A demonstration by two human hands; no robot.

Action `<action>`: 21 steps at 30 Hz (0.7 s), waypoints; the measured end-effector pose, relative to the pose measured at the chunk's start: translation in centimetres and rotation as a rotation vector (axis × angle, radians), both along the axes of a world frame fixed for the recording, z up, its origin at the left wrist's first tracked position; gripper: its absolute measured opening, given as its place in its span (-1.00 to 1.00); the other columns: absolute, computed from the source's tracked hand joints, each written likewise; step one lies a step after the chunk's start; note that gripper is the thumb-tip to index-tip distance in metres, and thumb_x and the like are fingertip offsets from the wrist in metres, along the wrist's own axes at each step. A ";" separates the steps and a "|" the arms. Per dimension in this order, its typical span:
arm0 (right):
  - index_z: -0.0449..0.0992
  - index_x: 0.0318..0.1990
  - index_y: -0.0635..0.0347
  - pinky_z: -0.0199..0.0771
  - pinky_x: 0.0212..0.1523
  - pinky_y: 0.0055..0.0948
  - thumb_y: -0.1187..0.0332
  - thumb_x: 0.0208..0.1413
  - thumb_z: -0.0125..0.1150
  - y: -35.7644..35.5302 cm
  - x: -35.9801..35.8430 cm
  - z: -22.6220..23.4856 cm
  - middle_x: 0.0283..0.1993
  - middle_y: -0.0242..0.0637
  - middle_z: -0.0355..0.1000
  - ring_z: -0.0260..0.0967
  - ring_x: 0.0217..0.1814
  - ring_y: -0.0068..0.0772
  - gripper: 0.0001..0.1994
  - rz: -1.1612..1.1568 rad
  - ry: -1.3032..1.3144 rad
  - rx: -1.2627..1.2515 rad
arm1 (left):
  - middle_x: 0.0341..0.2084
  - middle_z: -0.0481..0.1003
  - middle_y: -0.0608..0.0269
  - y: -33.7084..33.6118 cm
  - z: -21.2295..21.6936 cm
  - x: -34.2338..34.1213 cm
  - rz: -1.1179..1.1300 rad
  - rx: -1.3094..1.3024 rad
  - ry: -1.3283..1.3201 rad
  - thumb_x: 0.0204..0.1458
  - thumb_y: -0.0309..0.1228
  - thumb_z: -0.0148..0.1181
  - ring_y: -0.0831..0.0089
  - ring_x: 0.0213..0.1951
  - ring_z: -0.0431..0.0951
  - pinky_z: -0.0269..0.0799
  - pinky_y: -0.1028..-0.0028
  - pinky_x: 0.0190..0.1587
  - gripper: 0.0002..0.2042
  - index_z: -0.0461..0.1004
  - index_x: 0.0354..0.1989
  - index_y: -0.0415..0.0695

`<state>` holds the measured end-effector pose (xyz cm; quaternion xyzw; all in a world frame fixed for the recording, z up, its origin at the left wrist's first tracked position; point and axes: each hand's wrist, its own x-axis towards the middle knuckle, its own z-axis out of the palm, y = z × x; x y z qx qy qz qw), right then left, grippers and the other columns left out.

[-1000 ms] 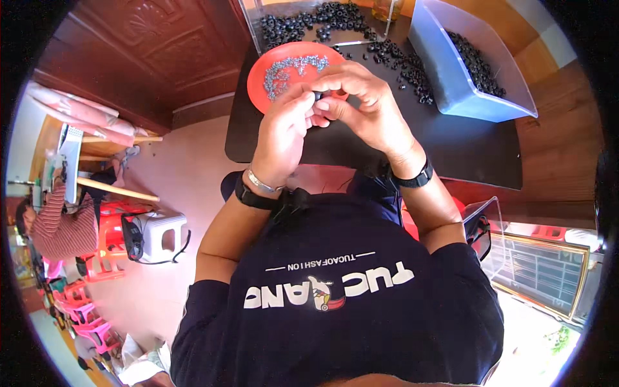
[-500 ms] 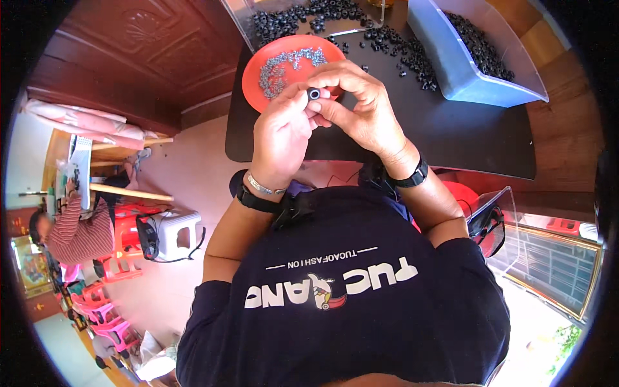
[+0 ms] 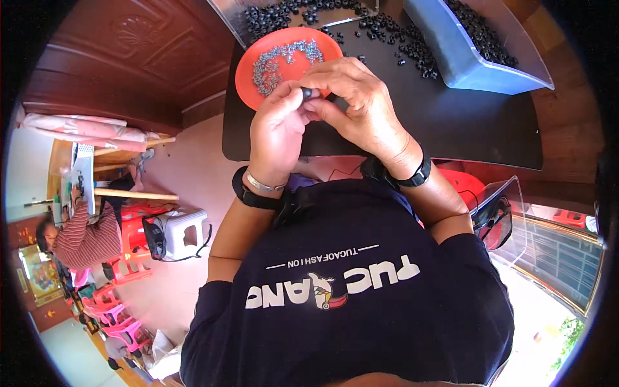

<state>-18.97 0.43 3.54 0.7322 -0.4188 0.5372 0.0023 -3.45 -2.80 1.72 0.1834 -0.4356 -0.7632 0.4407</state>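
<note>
Between my two hands is a small black round plastic part (image 3: 307, 93); its hollow end no longer faces up. My left hand (image 3: 278, 132) has its thumb and fingers closed on one side of the part. Thumb and forefinger of my right hand (image 3: 361, 106) close on its other side, partly covering it. Whether a smaller piece sits between the right fingertips is hidden. Just beyond my hands lies an orange-red plate (image 3: 245, 80) with many small silver metal pieces (image 3: 265, 66) on it, spread in a curved band.
The dark table (image 3: 477, 132) holds loose black parts (image 3: 412, 55) toward the back. A translucent bluish bin (image 3: 493, 77) of black parts stands at right, and a clear container (image 3: 231, 19) at back left. A person in a striped top (image 3: 90, 238) sits far left near stools (image 3: 184, 233).
The black part has turned, so its open ring end has tipped out of sight. Both hands stay together and have shifted slightly left in the picture, as has the plate.
</note>
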 end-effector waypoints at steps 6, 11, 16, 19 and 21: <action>0.52 -0.21 0.15 0.44 -0.06 -0.35 0.58 -0.21 0.35 0.2 -0.1 -0.8 -0.20 -0.28 0.51 0.47 -0.09 -0.27 -0.68 0.078 -0.154 0.126 | -0.23 0.49 0.24 0.1 -0.3 0.2 -0.064 0.215 0.136 0.18 -0.32 -0.06 0.46 -0.20 0.46 0.36 0.41 -0.11 -0.77 0.44 -0.16 -0.18; 0.48 -0.26 0.17 0.44 -0.06 -0.34 0.58 -0.17 0.34 0.1 0.0 -1.1 -0.24 -0.29 0.50 0.47 -0.11 -0.27 -0.73 0.123 -0.170 0.127 | -0.21 0.48 0.26 0.4 -0.4 0.3 -0.066 0.246 0.129 0.19 -0.30 -0.08 0.46 -0.18 0.46 0.37 0.38 -0.10 -0.77 0.44 -0.17 -0.17; 0.49 -0.23 0.15 0.44 -0.08 -0.32 0.54 -0.12 0.31 0.2 0.0 -0.8 -0.24 -0.27 0.50 0.47 -0.13 -0.24 -0.75 0.102 -0.101 0.113 | -0.19 0.45 0.25 0.9 0.2 0.1 -0.056 0.235 0.154 0.20 -0.32 -0.11 0.44 -0.13 0.44 0.37 0.37 -0.08 -0.77 0.42 -0.15 -0.16; 0.49 -0.23 0.17 0.43 -0.09 -0.30 0.51 -0.08 0.29 -0.1 -0.2 -0.9 -0.24 -0.25 0.50 0.47 -0.13 -0.20 -0.79 0.092 -0.050 0.083 | -0.18 0.44 0.24 0.8 0.3 -0.1 -0.038 0.262 0.137 0.20 -0.33 -0.13 0.43 -0.12 0.43 0.37 0.35 -0.06 -0.77 0.41 -0.13 -0.17; 0.50 -0.24 0.18 0.43 -0.08 -0.30 0.49 -0.07 0.27 -0.1 -0.1 -0.9 -0.23 -0.24 0.50 0.46 -0.13 -0.18 -0.81 0.091 -0.033 0.054 | -0.18 0.44 0.23 0.7 0.2 0.0 -0.040 0.243 0.137 0.20 -0.33 -0.13 0.43 -0.12 0.43 0.36 0.35 -0.06 -0.77 0.40 -0.13 -0.18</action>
